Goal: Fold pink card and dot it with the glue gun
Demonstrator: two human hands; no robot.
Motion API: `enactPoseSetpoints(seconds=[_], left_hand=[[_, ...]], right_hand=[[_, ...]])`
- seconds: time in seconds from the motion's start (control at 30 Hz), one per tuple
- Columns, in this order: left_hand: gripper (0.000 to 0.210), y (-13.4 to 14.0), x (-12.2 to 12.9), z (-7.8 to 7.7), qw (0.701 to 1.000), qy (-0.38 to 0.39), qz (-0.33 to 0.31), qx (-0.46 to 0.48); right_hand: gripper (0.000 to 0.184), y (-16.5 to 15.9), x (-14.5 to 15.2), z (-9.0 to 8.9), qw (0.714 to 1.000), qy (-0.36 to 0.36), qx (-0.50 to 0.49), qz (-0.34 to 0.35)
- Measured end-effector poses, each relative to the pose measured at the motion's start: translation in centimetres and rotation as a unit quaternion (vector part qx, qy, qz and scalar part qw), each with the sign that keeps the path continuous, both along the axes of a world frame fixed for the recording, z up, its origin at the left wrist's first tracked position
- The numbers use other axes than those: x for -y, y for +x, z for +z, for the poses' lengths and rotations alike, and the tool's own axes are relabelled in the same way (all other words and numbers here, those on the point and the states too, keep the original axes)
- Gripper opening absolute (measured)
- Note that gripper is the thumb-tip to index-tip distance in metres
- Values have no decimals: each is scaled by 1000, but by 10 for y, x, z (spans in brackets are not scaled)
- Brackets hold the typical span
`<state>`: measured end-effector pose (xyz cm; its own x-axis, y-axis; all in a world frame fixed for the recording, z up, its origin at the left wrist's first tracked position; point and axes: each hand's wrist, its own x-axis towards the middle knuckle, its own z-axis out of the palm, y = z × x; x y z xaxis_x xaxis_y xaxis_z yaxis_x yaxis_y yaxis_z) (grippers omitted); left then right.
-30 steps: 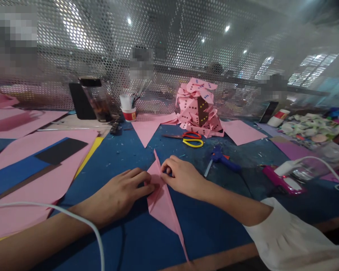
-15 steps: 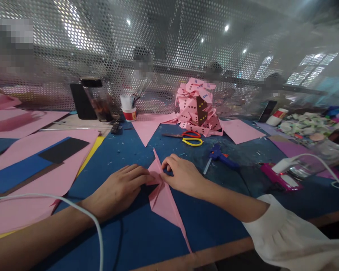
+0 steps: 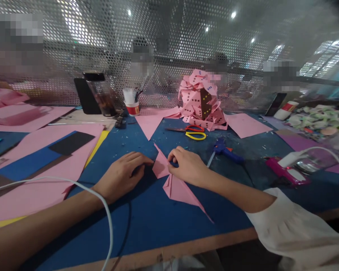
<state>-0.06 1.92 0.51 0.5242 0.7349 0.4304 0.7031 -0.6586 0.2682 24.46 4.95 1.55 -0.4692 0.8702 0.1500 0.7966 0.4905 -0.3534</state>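
Observation:
A folded piece of pink paper lies slantwise on the blue tabletop, with pointed ends and a creased flap near its middle. My right hand is closed on its upper middle, thumb and forefinger pinched at the fold; part of the paper is hidden behind the fingers. At the paper's left edge is my left hand, palm down, forefinger stretched toward the paper and thumb apart from it. Whether that fingertip touches the edge I cannot tell. Beyond the hands lie scissors with red and yellow handles and a blue glue gun.
Pink sheets with blue and black strips are on the left. A white cable crosses my left forearm. At the back stand a jar, a paper cup and a dotted pink paper model. A magenta power strip sits right.
The pink paper has turned, its near end swinging right and away from the table edge. My left hand has come off the paper's flap to its left edge. My right hand keeps its pinch.

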Motion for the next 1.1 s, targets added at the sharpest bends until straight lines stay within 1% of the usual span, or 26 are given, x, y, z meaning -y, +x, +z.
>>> enactPoseSetpoints(seconds=[0.2,0.33,0.4,0.5,0.6,0.77,0.9,0.97,1.1], left_hand=[[26,-2,0,0,1000,17,15,5],[31,-2,-3,-2,999,33,10,-10],[35,-2,-5,-4,999,24,2,-28],[38,-1,-6,-5,999,4,-3,-40],[38,0,-6,-5,999,5,-5,-53],[41,3,-8,-7,996,-5,-7,-91],[41,4,-10,-9,995,-22,9,-92],[40,4,-10,-9,996,-25,8,-90],[37,4,-10,-7,996,-25,3,-83]], right_hand=[[9,1,-4,-2,1000,-14,-27,7],[13,1,-2,-3,998,-11,-37,42],[14,1,0,-2,998,-6,-32,46],[13,1,1,0,1000,8,-9,20],[13,1,1,1,1000,11,3,7],[10,0,0,0,998,-20,-40,35],[10,0,-4,-4,995,-45,-76,52],[11,-1,-5,-4,993,-52,-87,59],[10,0,-5,-2,996,-46,-72,37]])
